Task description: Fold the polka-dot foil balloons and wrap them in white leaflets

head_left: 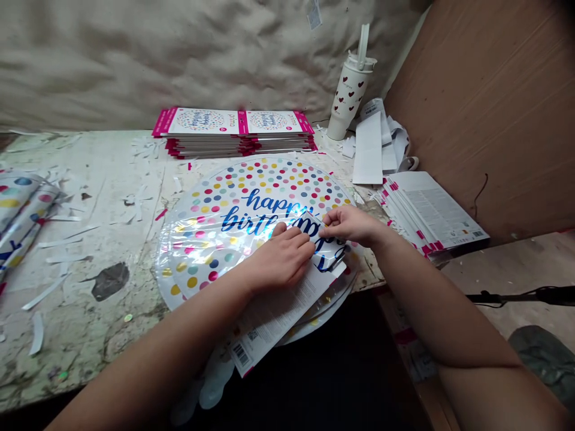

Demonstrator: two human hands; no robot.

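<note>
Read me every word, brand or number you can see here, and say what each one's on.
"happy birth", dotted foil; the rest is covered or crumpled.
"happy birthday", upside down, stacked cards.
"prima", seemingly, also upside down on those cards.
Too small or blurred: barcoded card, right-hand packs, tumbler, wall tag.
Rolled foil: only part of some blue lettering shows.
</note>
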